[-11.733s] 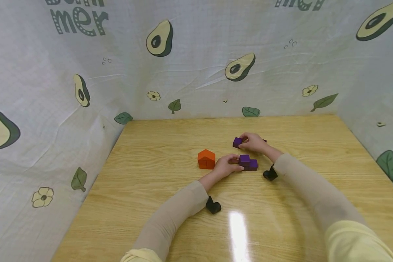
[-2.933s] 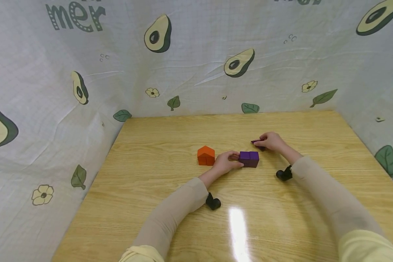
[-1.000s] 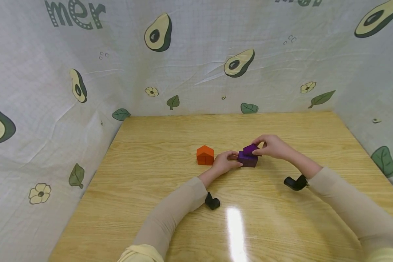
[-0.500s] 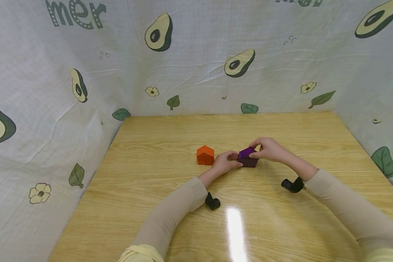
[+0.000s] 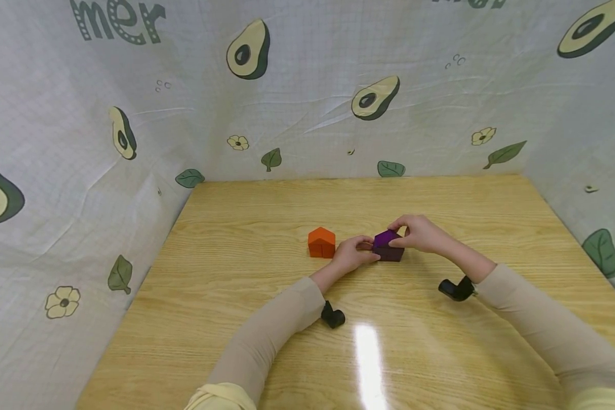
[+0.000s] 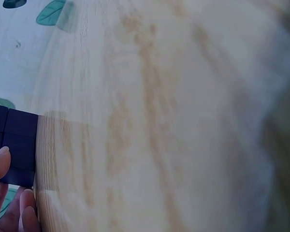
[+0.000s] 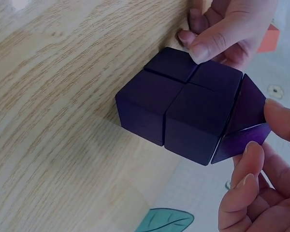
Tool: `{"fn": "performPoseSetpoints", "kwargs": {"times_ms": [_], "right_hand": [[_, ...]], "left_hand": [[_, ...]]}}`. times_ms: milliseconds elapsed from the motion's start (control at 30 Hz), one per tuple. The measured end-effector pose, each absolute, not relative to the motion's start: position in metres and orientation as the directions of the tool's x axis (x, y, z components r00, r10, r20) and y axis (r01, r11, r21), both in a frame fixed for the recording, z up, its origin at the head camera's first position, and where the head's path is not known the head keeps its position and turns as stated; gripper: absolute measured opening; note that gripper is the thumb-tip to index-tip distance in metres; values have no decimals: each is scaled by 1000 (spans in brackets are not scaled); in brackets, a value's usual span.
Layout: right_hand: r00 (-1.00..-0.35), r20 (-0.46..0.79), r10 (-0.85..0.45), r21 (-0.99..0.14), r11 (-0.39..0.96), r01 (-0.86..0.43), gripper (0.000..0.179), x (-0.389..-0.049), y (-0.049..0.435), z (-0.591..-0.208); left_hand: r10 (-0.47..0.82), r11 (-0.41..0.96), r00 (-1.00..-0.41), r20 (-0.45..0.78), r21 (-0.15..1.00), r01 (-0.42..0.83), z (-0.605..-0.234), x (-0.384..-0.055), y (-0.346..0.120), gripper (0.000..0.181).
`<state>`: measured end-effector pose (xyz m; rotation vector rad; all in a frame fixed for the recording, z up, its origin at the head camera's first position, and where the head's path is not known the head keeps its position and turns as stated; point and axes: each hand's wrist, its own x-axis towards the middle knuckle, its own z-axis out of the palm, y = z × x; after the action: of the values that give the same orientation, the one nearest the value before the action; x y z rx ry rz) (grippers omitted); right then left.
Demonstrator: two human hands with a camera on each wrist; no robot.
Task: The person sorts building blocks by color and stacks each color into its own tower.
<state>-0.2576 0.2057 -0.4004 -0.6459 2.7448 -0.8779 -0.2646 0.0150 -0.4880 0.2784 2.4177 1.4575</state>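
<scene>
Several purple cube blocks [image 7: 171, 104] stand stacked two wide and two high on the table. A purple triangular block [image 7: 246, 108] sits against their top like a roof, with a thin seam between. My right hand [image 5: 421, 234] pinches this triangular block between thumb and fingers. From the left side, my left hand [image 5: 349, 254] holds the cubes, its thumb on the near face and its fingers behind. In the left wrist view only part of the cubes [image 6: 20, 145] shows at the left edge, with fingertips beneath. In the head view, my right hand hides part of the roof.
Just left of my left hand stands a small orange block house [image 5: 321, 244] with a peaked top. The wooden table [image 5: 246, 239] ends at a white cloth wall [image 5: 307, 108] printed with avocados and leaves.
My right hand picked up the triangular block behind the cubes and brought it forward onto their top. Earlier, it added another cube to the upper row. My left hand stayed beside the cubes.
</scene>
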Motion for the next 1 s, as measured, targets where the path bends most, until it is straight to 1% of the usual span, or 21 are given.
{"fn": "performPoseSetpoints", "kwargs": {"times_ms": [633,1000], "right_hand": [[-891,-85,-447,-570,755,-324,37,-257,205,-398],[-887,-61,-458,-548,758,-354,36,-257,205,-400]], "left_hand": [[321,471,-932,-165,882,6,-486,-263,16,36],[316,470,-933,-173,883,-4,-482,-262,15,36]]}}
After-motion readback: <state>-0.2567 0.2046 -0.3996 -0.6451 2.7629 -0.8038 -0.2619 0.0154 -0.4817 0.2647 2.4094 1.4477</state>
